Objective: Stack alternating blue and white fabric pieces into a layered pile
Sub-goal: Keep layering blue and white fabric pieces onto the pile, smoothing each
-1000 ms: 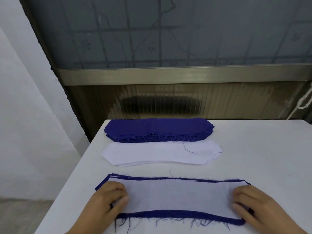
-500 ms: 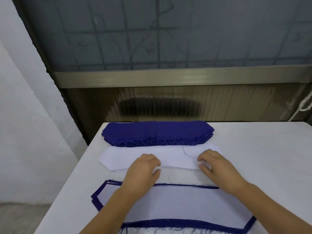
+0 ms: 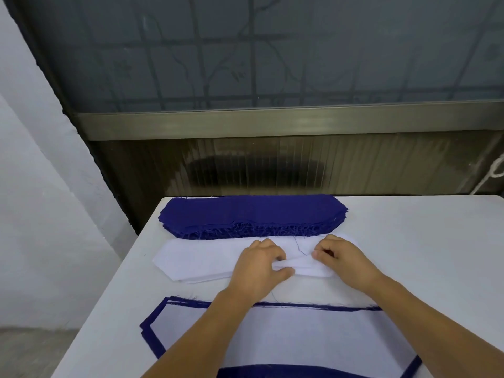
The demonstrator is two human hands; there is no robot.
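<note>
**Midway, with plenty left to layer**

Already built nearest the viewer: a layered pile of blue and white fabric pieces [image 3: 286, 342], topped by a white piece with narrow dark blue borders showing round it, flat on the white desk [image 3: 425, 257]. Hard to say how many layers lie under that top sheet; only a few blue edges peep out at the left corner.

Still waiting at the far edge of the desk: a thick stack of dark blue fabric pieces with frayed edges [image 3: 253, 215]. Just in front of it, touching or nearly so: a thinner stack of white fabric pieces with angled ends [image 3: 201, 259]. Judging by that bulk, most of the stacking remains.

Both hands now on the white stack. Left hand [image 3: 259, 266] curled, thumb and fingers pinching a raised fold of the top white sheet. Right hand [image 3: 341, 257] likewise bent, fingertips nipping the same sheet near its right end, beside a loose dark thread. Seemingly peeling off one white piece, though the pile's top is already white, so a blue one would seem due next.

Around: a grey patterned glass pane with a metal sill [image 3: 272, 122] behind, a pale wall at left. Nothing between stacks and pile; only risk, lifting two thin sheets together.
</note>
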